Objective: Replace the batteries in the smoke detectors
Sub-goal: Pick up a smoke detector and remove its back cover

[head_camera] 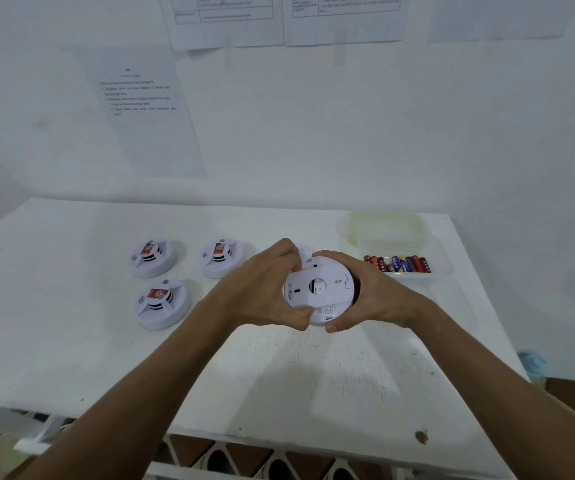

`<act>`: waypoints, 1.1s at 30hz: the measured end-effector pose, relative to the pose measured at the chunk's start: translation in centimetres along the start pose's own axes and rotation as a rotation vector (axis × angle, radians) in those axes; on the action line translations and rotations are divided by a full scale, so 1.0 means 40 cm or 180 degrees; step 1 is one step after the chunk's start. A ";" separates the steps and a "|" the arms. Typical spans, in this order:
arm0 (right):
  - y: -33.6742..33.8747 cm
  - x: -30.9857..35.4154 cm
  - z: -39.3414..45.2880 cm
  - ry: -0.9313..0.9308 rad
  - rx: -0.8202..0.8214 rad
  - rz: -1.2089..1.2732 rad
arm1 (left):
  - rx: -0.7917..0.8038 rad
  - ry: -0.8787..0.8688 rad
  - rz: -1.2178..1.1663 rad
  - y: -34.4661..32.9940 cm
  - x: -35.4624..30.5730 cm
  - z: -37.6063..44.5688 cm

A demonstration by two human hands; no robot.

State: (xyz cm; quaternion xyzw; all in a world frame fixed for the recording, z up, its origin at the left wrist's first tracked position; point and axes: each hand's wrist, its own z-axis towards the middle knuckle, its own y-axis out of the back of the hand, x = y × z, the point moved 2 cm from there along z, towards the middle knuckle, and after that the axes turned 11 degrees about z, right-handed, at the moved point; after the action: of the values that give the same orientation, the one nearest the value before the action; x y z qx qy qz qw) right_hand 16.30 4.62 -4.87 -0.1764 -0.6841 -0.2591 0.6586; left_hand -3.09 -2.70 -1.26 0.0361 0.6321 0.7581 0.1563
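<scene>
Both hands hold one white smoke detector (319,289) above the white table (313,375), back side facing the camera. Left hand (265,289) grips its left edge w/ curled fingers and thumb; right hand (369,292) grips the right edge likewise. Three more smoke detectors lie face-up on the table to the left: two in the far row (153,258) (222,258), one nearer (161,303). Clear plastic container (414,275) w/ AA batteries (398,264) sits just right of the hands; its lid (384,225) lies behind it.
</scene>
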 end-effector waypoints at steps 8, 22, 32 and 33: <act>0.006 -0.001 -0.003 -0.0023 -0.0019 0.0145 | -0.0003 0.0235 -0.0432 -0.005 -0.007 -0.011; 0.009 -0.008 -0.020 -0.0134 -0.0009 0.0014 | 0.0590 0.0600 -0.1389 -0.010 0.023 -0.027; -0.009 -0.007 -0.009 -0.0057 -0.0085 0.0007 | 0.0232 0.0427 -0.0174 -0.002 -0.018 -0.027; -0.010 -0.005 -0.009 -0.0074 -0.0046 0.0002 | 0.0219 0.0373 -0.0157 -0.001 -0.018 -0.028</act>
State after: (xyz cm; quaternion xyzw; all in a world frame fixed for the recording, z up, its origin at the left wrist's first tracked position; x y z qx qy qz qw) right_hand 16.37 4.08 -5.12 -0.1844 -0.6897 -0.2618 0.6494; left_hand -2.71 -3.96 -1.41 -0.0186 0.6666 0.7326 0.1364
